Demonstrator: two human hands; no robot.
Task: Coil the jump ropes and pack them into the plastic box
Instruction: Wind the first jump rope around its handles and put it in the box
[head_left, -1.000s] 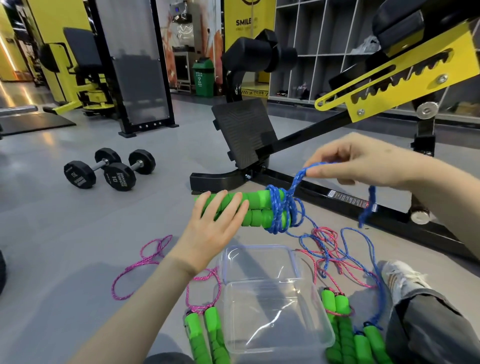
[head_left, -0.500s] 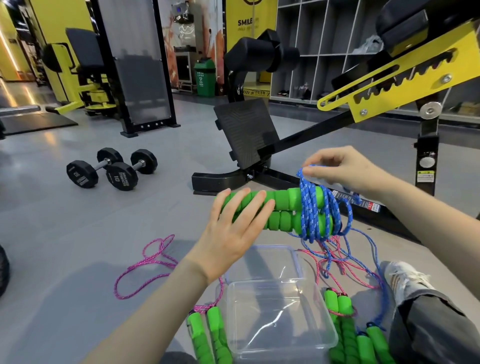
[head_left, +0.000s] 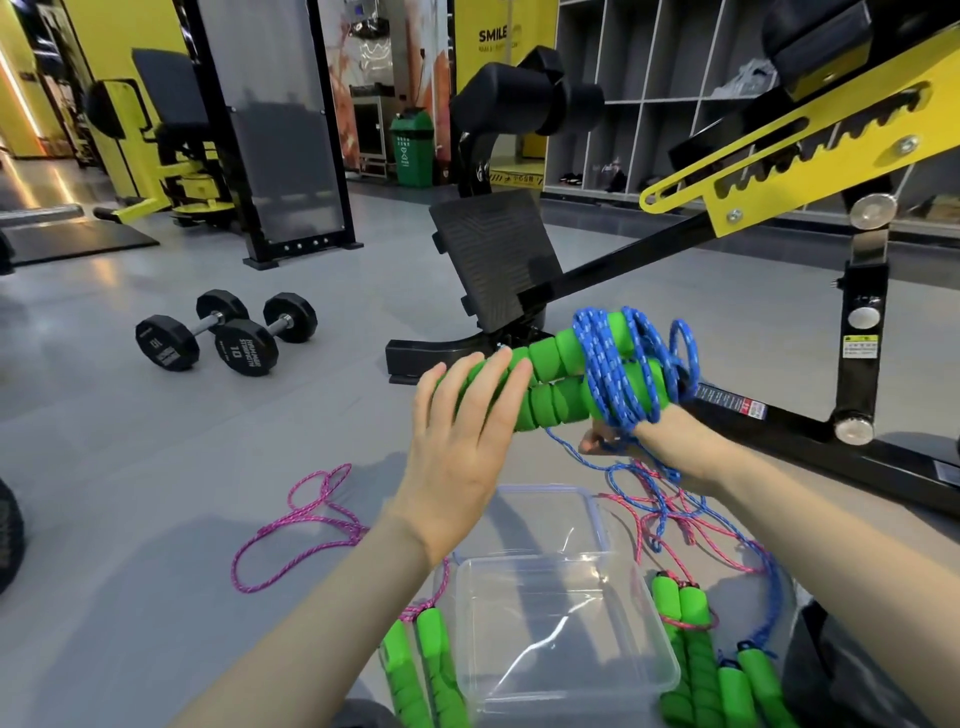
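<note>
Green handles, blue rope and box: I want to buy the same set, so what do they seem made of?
The green handles look like matte foam: ribbed, soft-edged segments, no shine. The blue rope seems braided cord, perhaps nylon, flecked white. The box looks like clear, glossy hard plastic: floor shows through, edges glint.

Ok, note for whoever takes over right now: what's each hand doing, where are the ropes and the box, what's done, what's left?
Left hand grips the paired green handles in the air. Right hand, below them, pinches the blue rope, which is mostly wound round the handles; a loose tail hangs to the floor.
Plastic box: on the floor, open, empty.
Done: most of one coil.
Left: wind the tail and box it, then coil the left pink rope, the right pink rope and the far-right pair.
</note>
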